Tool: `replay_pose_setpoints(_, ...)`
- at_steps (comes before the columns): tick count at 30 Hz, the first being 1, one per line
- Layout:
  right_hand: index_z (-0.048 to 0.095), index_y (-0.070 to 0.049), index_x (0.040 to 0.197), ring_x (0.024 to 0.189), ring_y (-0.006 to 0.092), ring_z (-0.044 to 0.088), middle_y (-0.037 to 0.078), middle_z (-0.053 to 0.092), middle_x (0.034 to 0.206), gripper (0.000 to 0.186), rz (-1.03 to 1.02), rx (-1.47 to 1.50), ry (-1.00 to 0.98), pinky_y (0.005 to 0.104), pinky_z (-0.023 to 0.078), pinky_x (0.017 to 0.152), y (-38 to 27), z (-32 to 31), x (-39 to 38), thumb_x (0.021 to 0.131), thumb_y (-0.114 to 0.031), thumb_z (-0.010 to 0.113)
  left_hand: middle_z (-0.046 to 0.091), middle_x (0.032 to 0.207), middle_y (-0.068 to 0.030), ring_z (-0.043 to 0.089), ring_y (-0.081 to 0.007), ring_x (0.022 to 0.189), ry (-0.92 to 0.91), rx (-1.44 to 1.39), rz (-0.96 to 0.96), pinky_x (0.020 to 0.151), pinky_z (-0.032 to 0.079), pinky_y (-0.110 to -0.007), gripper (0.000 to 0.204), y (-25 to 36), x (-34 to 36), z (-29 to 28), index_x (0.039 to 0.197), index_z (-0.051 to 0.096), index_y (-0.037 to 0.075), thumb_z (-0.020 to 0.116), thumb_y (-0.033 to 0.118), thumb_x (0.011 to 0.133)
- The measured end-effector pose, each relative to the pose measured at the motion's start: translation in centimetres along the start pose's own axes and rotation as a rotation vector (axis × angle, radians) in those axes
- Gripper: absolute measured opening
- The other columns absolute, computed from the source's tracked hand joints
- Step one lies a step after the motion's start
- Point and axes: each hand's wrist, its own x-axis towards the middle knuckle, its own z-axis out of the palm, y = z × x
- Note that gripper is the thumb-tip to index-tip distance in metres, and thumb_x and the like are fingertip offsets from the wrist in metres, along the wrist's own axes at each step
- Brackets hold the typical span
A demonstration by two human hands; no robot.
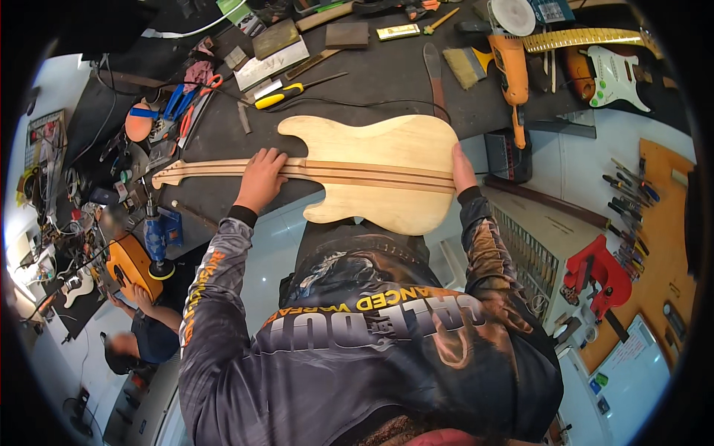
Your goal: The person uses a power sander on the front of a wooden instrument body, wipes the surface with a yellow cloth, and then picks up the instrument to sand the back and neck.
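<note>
left grip (pixel 262 178) clamps the pale guitar's neck (pixel 223 169), right grip (pixel 464 169) its body (pixel 387 141), with a black box (pixel 508 157), contents unclear, further right.

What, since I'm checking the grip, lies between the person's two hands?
The head view shows a pale, brown-striped wooden guitar body between left hand and right hand.

Dark workbench (pixel 394 83) — yellow-handled screwdriver (pixel 280 96), wide brush (pixel 464 68), brown block (pixel 346 35), orange power tool (pixel 510 70) — directly on top.
</note>
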Motion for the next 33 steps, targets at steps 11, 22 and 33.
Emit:
replay_pose_setpoints(11, 0.042, -0.007, 0.158, 0.132, 0.0465, 0.057, 0.030, 0.056, 0.147, 0.058, -0.356, -0.576, 0.228, 0.0477, 0.046, 0.108, -5.4, 1.6, 1.0, 0.111, -0.041, 0.046, 0.060, 0.123, -0.0077, 0.056, -0.0332, 0.118, 0.027, -0.008, -0.036, 0.109, 0.045, -0.052, 0.055, -0.5, -0.5, 0.9, 0.126, 0.061, 0.010, 0.083, 0.015, 0.076)
replay_pose_setpoints(22, 0.061, -0.005, 0.127, 0.117, 0.0425, 0.063, 0.022, 0.065, 0.124, 0.058, -0.506, -1.146, 0.185, 0.0496, 0.051, 0.100, -12.4, 2.6, 11.7, 0.086, -0.041, 0.080, 0.058, 0.125, -0.0065, 0.055, -0.0304, 0.124, 0.071, 0.028, -0.037, 0.113, 0.040, -0.059, 0.054, -1.2, -1.4, 2.4, 0.131, 0.063, 0.015, 0.083, 0.025, 0.082)
replay_pose_setpoints(33, 0.060, -0.010, 0.125, 0.112, 0.0425, 0.067, 0.018, 0.060, 0.130, 0.043, -0.543, -1.394, 0.305, 0.0530, 0.055, 0.092, -18.8, 2.7, 16.0, 0.090, -0.028, 0.077, 0.059, 0.124, -0.0021, 0.054, -0.0265, 0.123, 0.156, 0.081, -0.090, 0.115, 0.037, -0.062, 0.058, -0.5, -2.0, 3.8, 0.139, 0.061, 0.019, 0.080, 0.033, 0.086)
